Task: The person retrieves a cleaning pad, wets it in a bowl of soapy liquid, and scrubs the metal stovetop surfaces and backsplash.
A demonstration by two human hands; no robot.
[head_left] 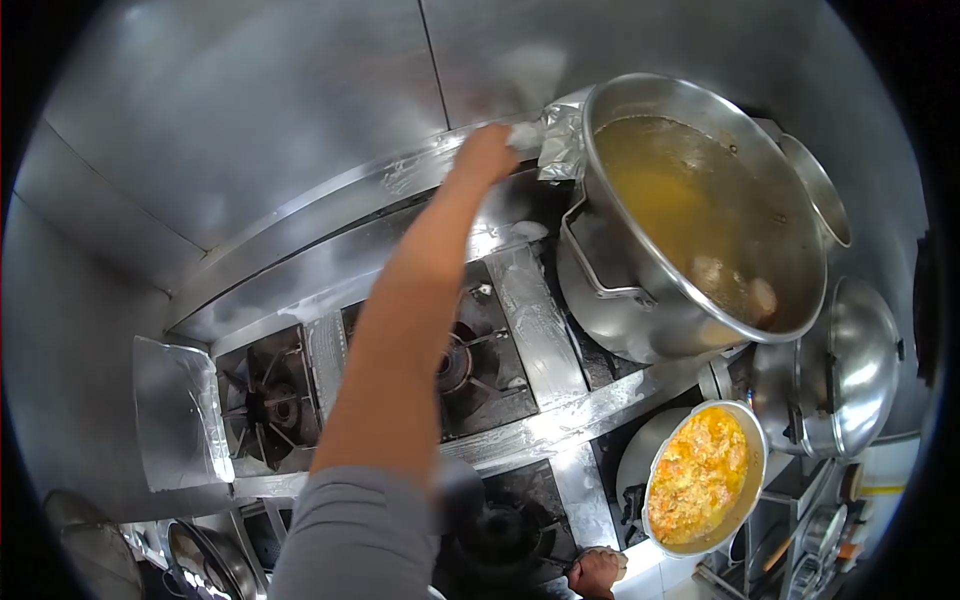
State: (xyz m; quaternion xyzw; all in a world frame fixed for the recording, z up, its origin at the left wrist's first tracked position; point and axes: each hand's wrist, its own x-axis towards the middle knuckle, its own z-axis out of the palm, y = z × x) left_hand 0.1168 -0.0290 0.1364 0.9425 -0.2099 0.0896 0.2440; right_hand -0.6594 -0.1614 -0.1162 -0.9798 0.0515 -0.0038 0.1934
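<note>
You have the stove [540,335] below you, a white-streaked ledge [400,170] along its back – the big pot [625,315] of yellowish liquid stands on its right, 1 pan [757,470] of orange food nearer you. Your left hand [487,153] is curled at the ledge, near crumpled foil [563,140]; whether it grips the white patch [525,136] beside it, you cannot tell – your right hand [595,573] bends at the front edge, its grip unclear

Bright glare on stove [548,428]; edges bowed, corners black.

Head-worn view, downward, close over stove [548,345]
</note>
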